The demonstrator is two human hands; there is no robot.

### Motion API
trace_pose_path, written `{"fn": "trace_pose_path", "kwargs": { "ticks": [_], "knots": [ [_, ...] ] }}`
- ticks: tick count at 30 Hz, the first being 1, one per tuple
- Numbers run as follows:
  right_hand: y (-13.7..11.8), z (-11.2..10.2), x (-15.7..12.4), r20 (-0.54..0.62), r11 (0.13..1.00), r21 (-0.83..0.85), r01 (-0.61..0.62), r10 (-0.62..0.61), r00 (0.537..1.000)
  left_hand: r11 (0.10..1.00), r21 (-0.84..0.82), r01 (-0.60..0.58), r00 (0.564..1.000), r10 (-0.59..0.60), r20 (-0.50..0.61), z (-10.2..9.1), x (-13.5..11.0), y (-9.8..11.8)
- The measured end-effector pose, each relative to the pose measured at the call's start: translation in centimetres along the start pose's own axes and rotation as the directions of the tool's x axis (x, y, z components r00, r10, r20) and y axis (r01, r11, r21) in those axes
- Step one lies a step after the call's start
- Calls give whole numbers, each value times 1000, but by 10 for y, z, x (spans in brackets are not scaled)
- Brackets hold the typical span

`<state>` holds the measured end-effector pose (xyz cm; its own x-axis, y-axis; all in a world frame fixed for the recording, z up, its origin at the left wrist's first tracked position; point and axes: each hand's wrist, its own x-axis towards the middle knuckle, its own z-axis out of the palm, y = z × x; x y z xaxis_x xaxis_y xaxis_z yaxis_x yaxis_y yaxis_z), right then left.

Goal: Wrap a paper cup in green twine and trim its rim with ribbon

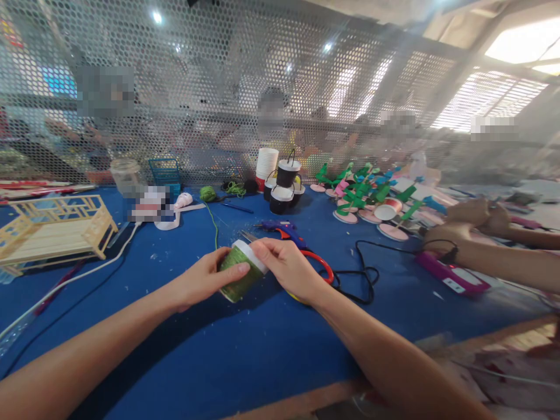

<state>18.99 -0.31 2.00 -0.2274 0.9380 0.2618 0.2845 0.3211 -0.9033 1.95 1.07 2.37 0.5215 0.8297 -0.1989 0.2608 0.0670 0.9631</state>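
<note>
A paper cup wound with green yarn is tilted between my hands, its white band bare toward the upper right. My left hand wraps round the yarn-covered part, thumb along the near side. With fingers pinched at the white end, my right hand also grips the cup. A green yarn strand runs from a green yarn ball toward my left hand. Behind my right hand lie a blue glue gun and scissors with a red handle, partly hidden.
A wooden stick model bed stands left. Black-and-white small buckets and stacked white cups sit at the back. Green craft figures stand right. A black cord leads to a magenta power strip near another person's arm.
</note>
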Motion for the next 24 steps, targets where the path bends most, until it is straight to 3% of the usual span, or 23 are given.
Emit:
{"fn": "trace_pose_path", "kwargs": {
  "ticks": [9, 13, 19, 24],
  "knots": [
    [-1, -3, 0, 0, 996, -63, 59, -60, 998, 923, -368, 117, 988, -72, 133, -4, 1, -1],
    [0, 0, -2, -45, 998, -16, 53, -54, 998, 892, -424, 155, 978, -77, 194, -3, 2, -4],
    [-3, -5, 0, -11, 997, 39, 60, -59, 998, 837, -504, 212, 952, -60, 301, -5, 3, -5],
    [-1, -3, 0, -46, 997, -11, 79, -80, 996, 812, -521, 263, 952, -129, 279, -3, 3, -4]
  ]
}}
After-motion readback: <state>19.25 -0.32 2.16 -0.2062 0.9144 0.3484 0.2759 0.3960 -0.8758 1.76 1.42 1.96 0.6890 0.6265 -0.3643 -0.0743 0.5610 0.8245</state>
